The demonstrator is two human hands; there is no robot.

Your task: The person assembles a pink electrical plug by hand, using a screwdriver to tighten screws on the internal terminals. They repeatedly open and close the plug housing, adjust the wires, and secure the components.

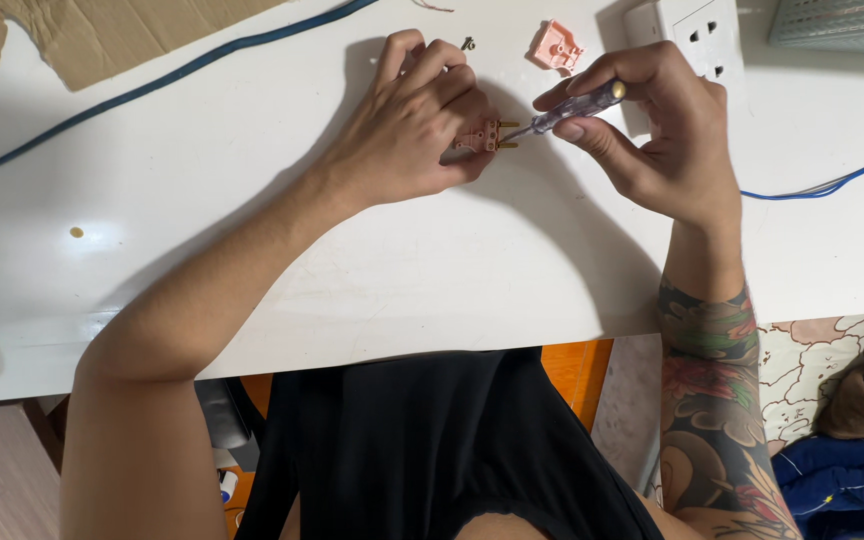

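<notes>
Cable [152,85] crosses the desk [352,270] far left | your left hand [407,130] pins the pink plug half [482,137] down, steadying it | your right hand [652,130] pinches the screwdriver [572,108], tip at its prongs | spare pink cover [557,45] waits beyond.

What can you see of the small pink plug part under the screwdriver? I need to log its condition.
The pink plug part is a small plastic-looking piece with brass-coloured metal pins sticking out to the right. It lies flat on the white table, pinned under the fingers of the left hand, which hide most of it. The right hand holds a clear-handled screwdriver whose tip meets the part at the pins. Its cover seems off: a matching pink piece lies apart, farther up the table.
</notes>
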